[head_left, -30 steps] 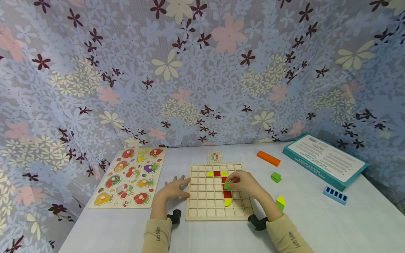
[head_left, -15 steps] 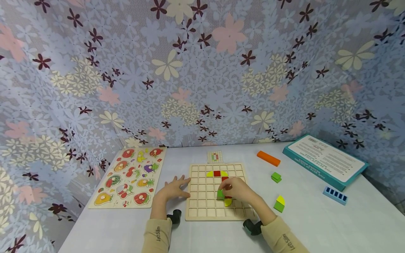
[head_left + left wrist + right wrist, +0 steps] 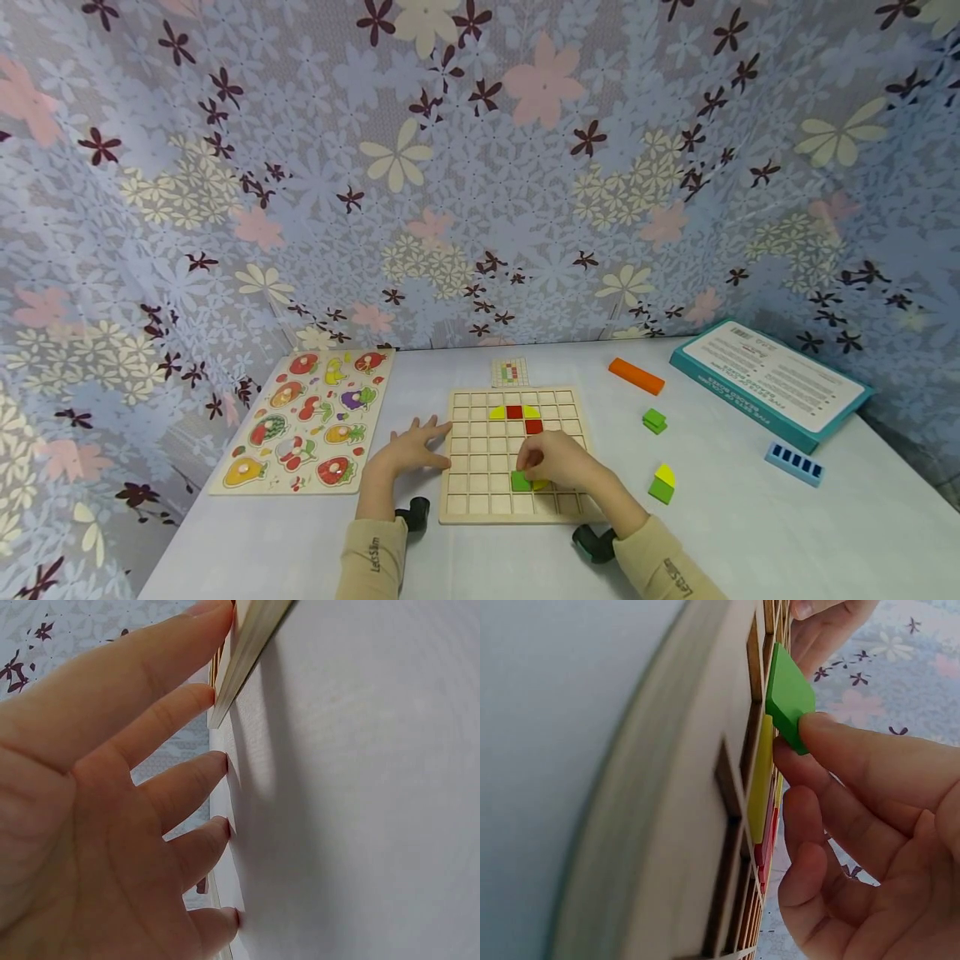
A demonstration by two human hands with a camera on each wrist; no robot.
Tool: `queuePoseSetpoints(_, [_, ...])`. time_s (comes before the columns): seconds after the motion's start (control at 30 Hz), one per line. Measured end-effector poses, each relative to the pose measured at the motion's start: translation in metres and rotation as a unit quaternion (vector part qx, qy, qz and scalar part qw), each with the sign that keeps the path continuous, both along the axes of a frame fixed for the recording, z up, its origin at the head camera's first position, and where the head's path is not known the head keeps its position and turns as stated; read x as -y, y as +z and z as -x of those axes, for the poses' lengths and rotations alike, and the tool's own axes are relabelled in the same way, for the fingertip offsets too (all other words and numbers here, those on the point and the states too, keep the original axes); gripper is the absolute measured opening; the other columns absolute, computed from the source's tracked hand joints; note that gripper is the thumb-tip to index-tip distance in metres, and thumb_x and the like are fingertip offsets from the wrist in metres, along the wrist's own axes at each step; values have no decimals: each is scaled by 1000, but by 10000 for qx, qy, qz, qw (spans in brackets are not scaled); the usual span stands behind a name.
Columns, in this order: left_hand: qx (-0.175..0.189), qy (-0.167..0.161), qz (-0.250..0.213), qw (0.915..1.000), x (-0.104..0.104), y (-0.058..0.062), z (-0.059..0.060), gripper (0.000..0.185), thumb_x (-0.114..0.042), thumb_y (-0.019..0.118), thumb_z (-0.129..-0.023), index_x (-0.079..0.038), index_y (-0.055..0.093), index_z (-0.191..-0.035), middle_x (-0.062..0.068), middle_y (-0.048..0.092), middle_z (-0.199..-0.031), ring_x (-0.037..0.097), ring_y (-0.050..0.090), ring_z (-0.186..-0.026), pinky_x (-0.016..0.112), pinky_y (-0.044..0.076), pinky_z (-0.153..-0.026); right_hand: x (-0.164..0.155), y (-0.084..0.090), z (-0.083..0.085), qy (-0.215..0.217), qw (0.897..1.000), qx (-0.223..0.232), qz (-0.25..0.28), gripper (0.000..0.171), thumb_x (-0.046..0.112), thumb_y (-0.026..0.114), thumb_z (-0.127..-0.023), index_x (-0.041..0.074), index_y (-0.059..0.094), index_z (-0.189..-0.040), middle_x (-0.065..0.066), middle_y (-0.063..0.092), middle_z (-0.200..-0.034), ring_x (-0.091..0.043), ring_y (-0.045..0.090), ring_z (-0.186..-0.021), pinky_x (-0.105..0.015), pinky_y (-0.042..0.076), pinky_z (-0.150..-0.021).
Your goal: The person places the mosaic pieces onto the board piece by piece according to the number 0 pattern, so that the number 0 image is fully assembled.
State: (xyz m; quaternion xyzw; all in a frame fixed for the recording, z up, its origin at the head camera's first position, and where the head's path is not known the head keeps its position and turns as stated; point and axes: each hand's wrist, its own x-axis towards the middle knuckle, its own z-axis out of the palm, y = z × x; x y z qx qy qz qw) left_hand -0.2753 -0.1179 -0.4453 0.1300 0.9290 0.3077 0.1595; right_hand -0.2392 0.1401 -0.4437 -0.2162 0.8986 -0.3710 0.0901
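On the white worktop (image 3: 480, 567), directions being from the middle of the wooden grid board (image 3: 478, 454), a fruit peg puzzle (image 3: 277, 486) lies at 9 o'clock, well apart from the board. Next comes the left hand (image 3: 411, 447), fingers spread, thumb and index fingertip touching the board's 9 o'clock edge. A small pattern card (image 3: 510, 372) lies just beyond the 12 o'clock edge. Towards 12 o'clock on the grid, a red square tile (image 3: 513, 412) sits between two yellow rounded tiles (image 3: 497, 412); another red square lies in the next row towards the centre. The green square tile (image 3: 521, 482) is over the board at 6 o'clock, tilted and pinched between the thumb and index finger of the right hand (image 3: 558, 462); whether it touches the grid I cannot tell. A further yellow tile, partly covered, is just beside it. Off the board lie an orange bar (image 3: 636, 376) at 2 o'clock, green tiles (image 3: 655, 420) near 3 and a yellow-and-green group (image 3: 663, 483) at 3. Farther out, a teal box (image 3: 787, 371) lies between 2 and 3, and a slotted blue piece (image 3: 795, 463) at 3.
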Motion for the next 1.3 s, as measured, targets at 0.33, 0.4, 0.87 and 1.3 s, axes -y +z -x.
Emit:
queuePoseSetpoints(0.33, [-10, -21, -44, 10000, 2, 0, 0, 67, -22, 72, -78, -11, 45, -138, 18, 27, -148, 43, 9, -138, 66, -3, -106, 2, 1, 0, -41, 9997, -95, -213, 9, 0, 69, -77, 8, 69, -76, 6, 59, -69, -11, 50, -67, -25, 44, -60])
queuePoseSetpoints(0.4, [-21, -24, -46, 10000, 2, 0, 0, 67, -22, 72, -78, -11, 45, -138, 19, 27, -148, 43, 9, -138, 66, -3, -105, 2, 1, 0, -48, 9997, -86, -242, 9, 0, 69, -77, 8, 70, -76, 6, 59, -69, -11, 50, -67, -24, 44, -60])
queuePoseSetpoints(0.87, [31, -78, -158, 9998, 3, -1, 3, 66, -24, 71, -78, -11, 45, -137, 18, 26, -149, 42, 8, -138, 65, -3, -106, -12, 8, 3, 29, 9999, -144, 17, 8, 0, 66, -79, 7, 67, -82, 3, 61, -75, -14, 51, -70, -27, 45, -63])
queuePoseSetpoints(1.3, [-35, -79, -149, 9999, 3, -3, 1, 64, -23, 71, -78, -11, 46, -137, 18, 28, -148, 43, 9, -138, 66, -3, -106, -64, 20, 1, -936, 9950, 10, -336, 10, 1, 67, -78, 7, 65, -86, 0, 56, -74, -16, 49, -70, -28, 44, -60])
